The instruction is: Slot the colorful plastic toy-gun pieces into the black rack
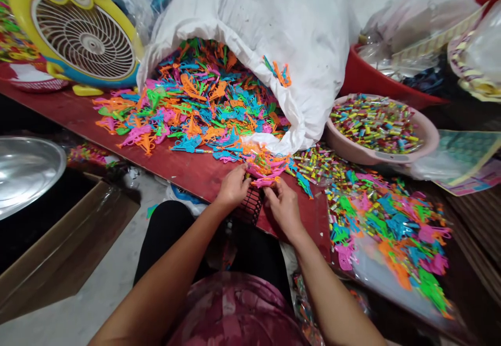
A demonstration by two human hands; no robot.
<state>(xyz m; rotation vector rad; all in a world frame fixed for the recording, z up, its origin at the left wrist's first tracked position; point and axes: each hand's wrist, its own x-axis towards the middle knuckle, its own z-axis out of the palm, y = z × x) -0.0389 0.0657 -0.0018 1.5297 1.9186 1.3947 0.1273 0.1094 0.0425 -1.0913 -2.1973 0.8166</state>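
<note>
Fingers (271, 194) of right hand (285, 207) around pink plastic piece (266, 182); left hand (234, 185), grip unclear; printed sheet (472, 179) illegible

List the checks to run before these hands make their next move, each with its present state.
1. Pink flat plastic piece at the right hand's fingertips: ok.
2. Left hand's hold on a piece: cannot tell; small parts crowd its fingertips.
3. Mouth of the white fabric sack open toward the hands: ok.
4. Multicoloured plastic pieces contained in the sack: not ok; many spill onto the red tabletop.
5. Round pink plastic basin upright: ok, holding small multicoloured cylinders.
</note>
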